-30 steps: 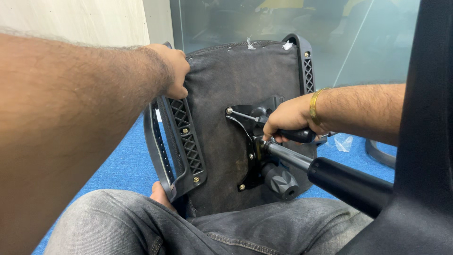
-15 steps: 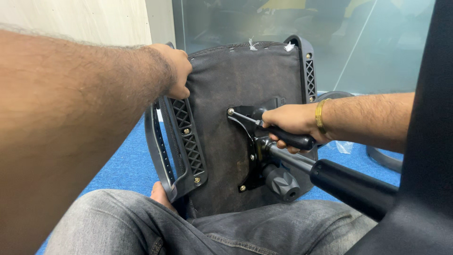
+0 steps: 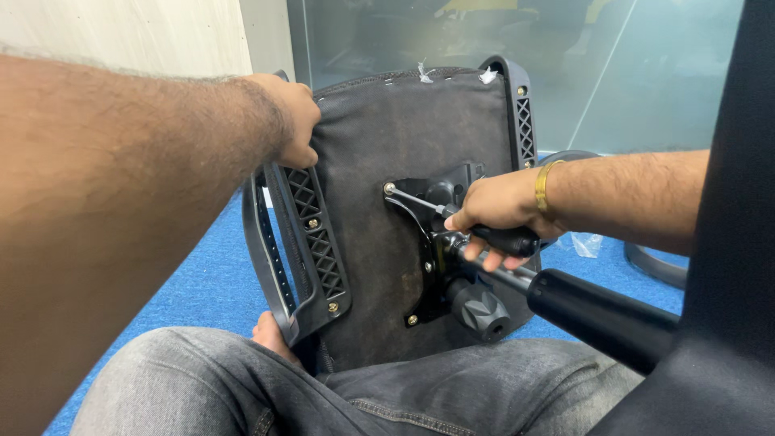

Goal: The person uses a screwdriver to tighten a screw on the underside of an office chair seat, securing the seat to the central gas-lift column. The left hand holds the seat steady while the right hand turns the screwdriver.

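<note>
One piece of packaging shows: a small clear plastic bag (image 3: 587, 243), crumpled and see-through with whitish glints, lying on the blue carpet floor (image 3: 202, 282) at the right middle of the frame, just below the forearm with the gold bangle and left of a dark curved chair base part. Whether anything is inside it cannot be told. No labels, signs or screens are visible anywhere in the view; the two small white scraps at the top edge of the upturned seat are too small to identify.
</note>
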